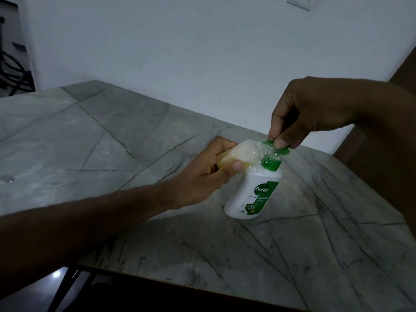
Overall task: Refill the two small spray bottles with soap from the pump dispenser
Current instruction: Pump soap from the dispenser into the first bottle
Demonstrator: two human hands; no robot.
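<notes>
A white pump dispenser [252, 194] with a green label and a green pump head [273, 154] stands on the grey marble table [112, 136]. My right hand [308, 111] comes from above and its fingers press on the pump head. My left hand [202, 174] grips a small clear spray bottle [238, 154], tilted on its side, with its open mouth against the pump's nozzle. Yellowish soap lies in the bottle's lower part. Wet drops glisten around the nozzle. Only one small bottle is in view.
The table's far edge runs along a white wall [202, 41]. A small shiny spot [7, 178] sits on the table at the far left. Dark cables and a frame [13, 70] stand at the upper left. Below the table's near edge a dark leg [65, 287] shows.
</notes>
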